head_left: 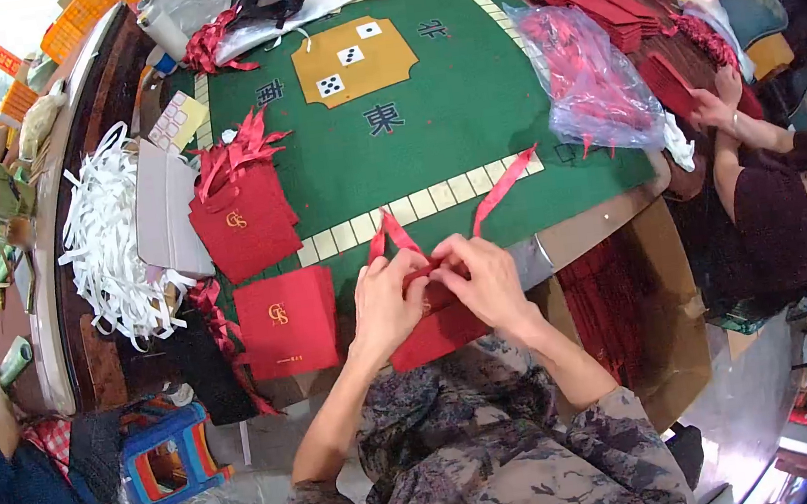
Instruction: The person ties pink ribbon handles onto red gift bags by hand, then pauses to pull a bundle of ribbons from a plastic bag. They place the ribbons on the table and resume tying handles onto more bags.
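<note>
At the near edge of the green mat, my left hand (389, 299) and my right hand (481, 281) pinch a red ribbon (506, 186) at the top of a red bag (434, 337). The ribbon's loose ends spread over the mat on both sides. Fingers partly cover the spot where the ribbon meets the bag. Left of my hands lies a flat red bag with a gold logo (288, 329). Beyond it is a stack of red bags (244, 226) with red ribbons on top.
White ribbons (110, 238) pile up beside a box (167, 210) at the left. A plastic bag of red ribbons (589, 78) lies on the mat's right. A cardboard box (670, 290) stands below the right edge. Another person's hands (723, 107) hold red pieces at the far right.
</note>
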